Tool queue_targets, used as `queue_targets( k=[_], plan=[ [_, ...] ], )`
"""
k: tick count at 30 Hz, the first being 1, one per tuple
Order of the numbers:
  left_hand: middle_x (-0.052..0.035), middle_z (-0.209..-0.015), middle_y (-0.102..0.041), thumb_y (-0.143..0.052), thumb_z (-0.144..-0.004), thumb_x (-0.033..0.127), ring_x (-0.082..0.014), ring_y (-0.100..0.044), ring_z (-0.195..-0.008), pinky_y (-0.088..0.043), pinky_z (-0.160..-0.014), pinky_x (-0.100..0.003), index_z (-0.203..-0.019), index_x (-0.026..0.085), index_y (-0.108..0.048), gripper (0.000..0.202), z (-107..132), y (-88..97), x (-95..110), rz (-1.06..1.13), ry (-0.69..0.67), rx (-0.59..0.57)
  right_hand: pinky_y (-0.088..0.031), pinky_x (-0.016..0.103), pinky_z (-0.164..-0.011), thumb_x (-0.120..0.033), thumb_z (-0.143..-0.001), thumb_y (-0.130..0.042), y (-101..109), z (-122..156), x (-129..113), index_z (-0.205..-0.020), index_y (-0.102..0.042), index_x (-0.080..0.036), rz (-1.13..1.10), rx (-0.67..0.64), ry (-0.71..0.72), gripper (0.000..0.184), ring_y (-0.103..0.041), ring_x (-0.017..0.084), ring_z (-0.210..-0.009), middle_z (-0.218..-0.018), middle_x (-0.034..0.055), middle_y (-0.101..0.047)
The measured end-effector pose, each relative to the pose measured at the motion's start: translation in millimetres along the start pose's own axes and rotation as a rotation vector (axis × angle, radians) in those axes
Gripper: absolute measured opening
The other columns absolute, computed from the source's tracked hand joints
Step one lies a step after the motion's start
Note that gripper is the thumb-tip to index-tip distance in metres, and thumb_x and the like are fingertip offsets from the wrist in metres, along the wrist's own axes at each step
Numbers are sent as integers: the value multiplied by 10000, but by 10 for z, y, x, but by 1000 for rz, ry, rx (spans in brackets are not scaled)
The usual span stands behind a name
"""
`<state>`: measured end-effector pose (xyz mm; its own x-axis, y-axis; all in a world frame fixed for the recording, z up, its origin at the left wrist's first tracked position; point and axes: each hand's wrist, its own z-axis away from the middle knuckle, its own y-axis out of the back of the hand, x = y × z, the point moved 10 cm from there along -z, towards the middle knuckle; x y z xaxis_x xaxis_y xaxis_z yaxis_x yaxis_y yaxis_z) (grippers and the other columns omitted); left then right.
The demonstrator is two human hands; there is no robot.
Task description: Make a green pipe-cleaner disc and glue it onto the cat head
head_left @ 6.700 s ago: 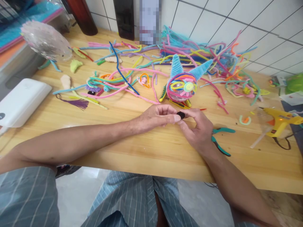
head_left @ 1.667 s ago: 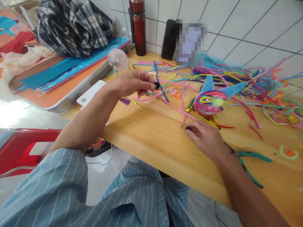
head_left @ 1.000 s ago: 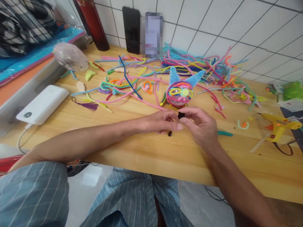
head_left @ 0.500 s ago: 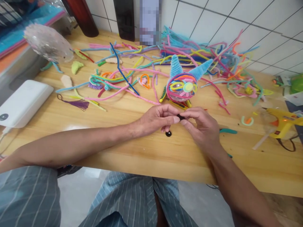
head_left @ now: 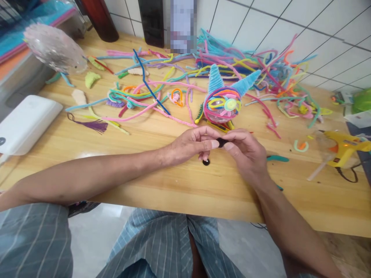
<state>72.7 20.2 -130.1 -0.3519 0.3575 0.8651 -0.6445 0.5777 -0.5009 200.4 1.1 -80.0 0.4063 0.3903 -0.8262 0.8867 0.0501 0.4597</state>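
Between my fingertips is a small flat black piece (head_left: pixel 222 142), its kind too small to make out. My left hand (head_left: pixel 198 143) pinches it from the left, and my right hand (head_left: pixel 247 150) grips its other side. Just below the left fingers a shiny black round button-like piece (head_left: pixel 206 162) with a white spot rests on the wood. Beyond my hands stands a pipe-cleaner ornament (head_left: pixel 222 105), a round coloured face with two blue pointed ears. Green-handled pliers (head_left: pixel 277 158) lie partly hidden behind my right hand.
Many coloured pipe cleaners (head_left: pixel 226 61) spread over the back of the wooden table (head_left: pixel 162 181). A yellow glue gun (head_left: pixel 343 144) with a cord lies at the right. On the left are a white power bank (head_left: pixel 30 123), a purple tassel (head_left: pixel 89 124) and a clear plastic bundle (head_left: pixel 56 48).
The view has shifted slightly. The black piece shows a little more between my fingertips; both hands keep their pinch on it.
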Motion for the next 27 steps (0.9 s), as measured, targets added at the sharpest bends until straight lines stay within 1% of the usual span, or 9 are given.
queue_targets(
  k=[4, 7, 10, 14, 16, 19, 23, 27],
  plan=[
    [58, -647, -662, -921, -858, 514, -87, -622, -526, -475, -523, -199, -1097, 170, -663, 492, -6, -14, 3, 15, -12, -15, -599, 449, -961, -386, -1066, -654, 15, 7, -52, -1114, -761, -328, 87, 27, 32, 131, -718, 241, -1056, -1082, 46, -747],
    [46, -718, -689, -931, -849, 500, -81, -627, -538, -485, -528, -203, -1086, 173, -667, 482, -6, -30, 0, 38, -9, -19, -609, 416, -891, -413, -1077, -633, 15, 14, -52, -1094, -746, -320, 72, 40, 15, 148, -716, 227, -990, -1055, 43, -740],
    [18, -851, -742, -948, -831, 476, -63, -617, -544, -498, -534, -207, -1067, 173, -670, 474, -3, -42, -11, 64, -2, -22, -606, 372, -803, -472, -1078, -630, 26, 20, -45, -1089, -726, -312, 22, 67, -2, 186, -707, 202, -889, -1003, 31, -728],
    [-19, -979, -787, -951, -826, 470, -49, -604, -549, -516, -554, -210, -1061, 172, -675, 469, 0, -46, -43, 88, 26, -21, -614, 371, -808, -572, -1059, -632, 42, 20, 15, -1067, -709, -310, 12, 98, -65, 274, -717, 206, -869, -948, 29, -730],
    [-25, -988, -793, -956, -820, 464, -49, -602, -549, -514, -554, -209, -1058, 172, -679, 468, -1, -54, -49, 116, 39, -24, -617, 373, -816, -588, -1047, -642, 42, 16, 39, -1057, -703, -306, 0, 108, -82, 289, -720, 209, -869, -935, 26, -732],
    [-25, -984, -795, -966, -811, 440, -47, -600, -550, -513, -557, -208, -1051, 168, -685, 458, 1, -72, -56, 157, 68, -25, -617, 370, -820, -563, -1040, -656, 49, 18, 43, -1046, -699, -303, -41, 133, -75, 263, -713, 206, -869, -935, 22, -726],
    [-25, -978, -801, -973, -804, 413, -45, -599, -546, -498, -551, -201, -1039, 167, -679, 450, 15, -92, -66, 193, 100, -20, -614, 370, -841, -497, -1040, -666, 74, 51, 9, -1049, -699, -303, -66, 172, -44, 197, -706, 204, -914, -1023, 37, -725],
    [-4, -893, -783, -965, -801, 384, -56, -598, -539, -487, -548, -207, -1039, 170, -665, 438, 36, -87, -99, 188, 132, 2, -617, 381, -828, -486, -1034, -663, 112, 92, 2, -1066, -694, -298, -58, 212, -48, 193, -704, 214, -950, -1108, 60, -714]
  ],
)
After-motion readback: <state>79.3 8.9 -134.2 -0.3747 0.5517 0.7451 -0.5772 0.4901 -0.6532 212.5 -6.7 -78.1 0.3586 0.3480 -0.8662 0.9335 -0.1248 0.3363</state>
